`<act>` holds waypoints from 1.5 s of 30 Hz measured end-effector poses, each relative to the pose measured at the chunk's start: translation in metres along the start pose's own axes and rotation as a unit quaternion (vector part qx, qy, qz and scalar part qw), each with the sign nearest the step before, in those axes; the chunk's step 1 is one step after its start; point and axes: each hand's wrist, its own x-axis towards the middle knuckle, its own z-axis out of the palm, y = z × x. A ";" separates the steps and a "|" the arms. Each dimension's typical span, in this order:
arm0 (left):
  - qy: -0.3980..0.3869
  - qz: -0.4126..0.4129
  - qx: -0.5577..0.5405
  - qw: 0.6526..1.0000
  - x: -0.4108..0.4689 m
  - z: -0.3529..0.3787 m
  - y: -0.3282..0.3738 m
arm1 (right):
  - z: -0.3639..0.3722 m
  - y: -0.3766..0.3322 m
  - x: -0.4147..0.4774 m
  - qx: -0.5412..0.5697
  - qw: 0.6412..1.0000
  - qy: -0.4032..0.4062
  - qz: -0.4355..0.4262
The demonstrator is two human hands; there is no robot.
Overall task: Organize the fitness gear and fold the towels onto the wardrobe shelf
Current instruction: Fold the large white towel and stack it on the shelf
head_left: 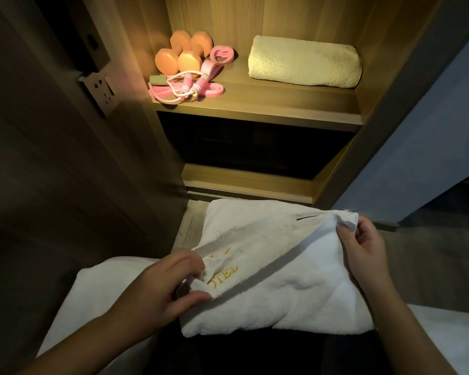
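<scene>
L hand (pixel 157 288) fingers pinch white towel (pixel 282 280) corner at 7 o'clock | R hand (pixel 363 244) fingers pinch corner at 3 | towel on lap, below wardrobe shelf (pixel 255 104) | risk: uneven pull skews fold, corner slips.

Both forearms are bare from the lower edge of the picture up to the wrists; no sleeve, cuff or glove shows on either one. The left hand (pixel 160 288) is bare, with no ring or strap visible on the fingers or wrist. The right hand (pixel 363 247) is bare as well, the nails short and plain. Neither wrist carries a watch or band. Between the forearms, low in the picture, lies a dark area that may be dark clothing over the lap, though the dim light makes this unclear.
</scene>
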 end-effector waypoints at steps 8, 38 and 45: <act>0.045 0.090 0.177 0.979 -0.004 0.006 -0.013 | 0.002 -0.001 -0.001 -0.012 1.000 0.000 -0.004; -0.092 -0.253 0.095 0.958 0.033 0.026 -0.030 | 0.001 0.011 -0.002 -0.050 0.998 0.000 -0.026; -0.173 -0.303 0.071 0.934 0.051 0.021 -0.043 | 0.002 0.011 -0.002 -0.052 0.998 -0.004 -0.030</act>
